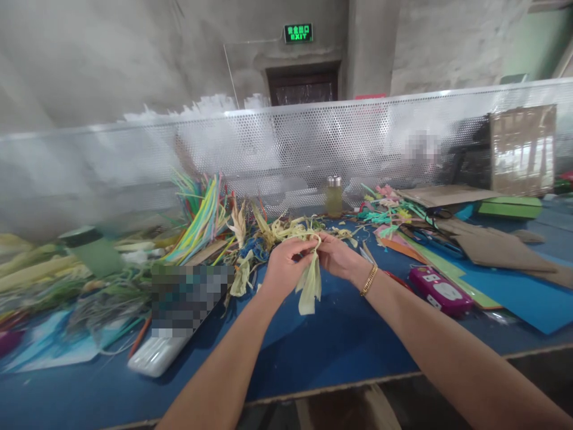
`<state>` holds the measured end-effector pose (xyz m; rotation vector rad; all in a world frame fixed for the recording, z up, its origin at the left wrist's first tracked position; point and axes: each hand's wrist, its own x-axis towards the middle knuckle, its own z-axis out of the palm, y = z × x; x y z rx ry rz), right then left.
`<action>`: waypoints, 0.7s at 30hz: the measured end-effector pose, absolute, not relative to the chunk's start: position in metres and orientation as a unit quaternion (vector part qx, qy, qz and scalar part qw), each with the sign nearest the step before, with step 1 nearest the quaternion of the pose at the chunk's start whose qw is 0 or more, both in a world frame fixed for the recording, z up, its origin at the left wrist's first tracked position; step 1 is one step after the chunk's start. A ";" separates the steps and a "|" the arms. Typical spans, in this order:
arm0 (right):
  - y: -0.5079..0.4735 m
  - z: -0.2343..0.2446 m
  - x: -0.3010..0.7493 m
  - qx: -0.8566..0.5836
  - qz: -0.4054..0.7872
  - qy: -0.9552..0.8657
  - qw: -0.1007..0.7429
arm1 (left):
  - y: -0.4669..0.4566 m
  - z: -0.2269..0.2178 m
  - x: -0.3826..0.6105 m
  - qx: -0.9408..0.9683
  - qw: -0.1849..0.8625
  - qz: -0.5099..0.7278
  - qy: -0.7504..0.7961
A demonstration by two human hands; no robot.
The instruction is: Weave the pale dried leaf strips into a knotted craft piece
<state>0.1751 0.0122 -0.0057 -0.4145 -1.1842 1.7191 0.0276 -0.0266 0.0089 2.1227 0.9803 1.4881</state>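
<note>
Out in front of me, above the blue table [340, 352], my left hand [289, 263] and my right hand [335, 254] meet at a pale yellow-green corn husk [310, 288]. Thumb and fingers of my left hand pinch its upper part, where a thin strip curls into a loop. My right hand grips the same husk from the other side, its fingertips partly hidden behind the loop. The wide end of the husk hangs down below both hands. Behind them lies a heap of loose dry husks [290, 228]. Another crumpled husk piece [242, 276] is left of my left hand.
Coloured pipe cleaners [199, 218] stand at the left, behind a device on a white stand [159, 352]. A bottle [333, 197] stands at the back. Right are a purple box [441, 291], coloured paper [523, 298] and cardboard [505, 245]. A perforated metal screen [304, 137] borders the far side.
</note>
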 end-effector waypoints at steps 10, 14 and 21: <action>0.008 0.000 0.184 -0.163 0.717 -0.496 0.462 | -0.030 0.009 0.031 0.777 0.171 0.509 0.330; 0.012 -0.002 0.186 -0.165 0.721 -0.492 0.460 | -0.033 0.010 0.033 0.722 0.230 0.548 0.355; 0.015 -0.004 0.183 -0.188 0.696 -0.479 0.501 | -0.028 0.002 0.036 0.557 0.449 0.619 0.324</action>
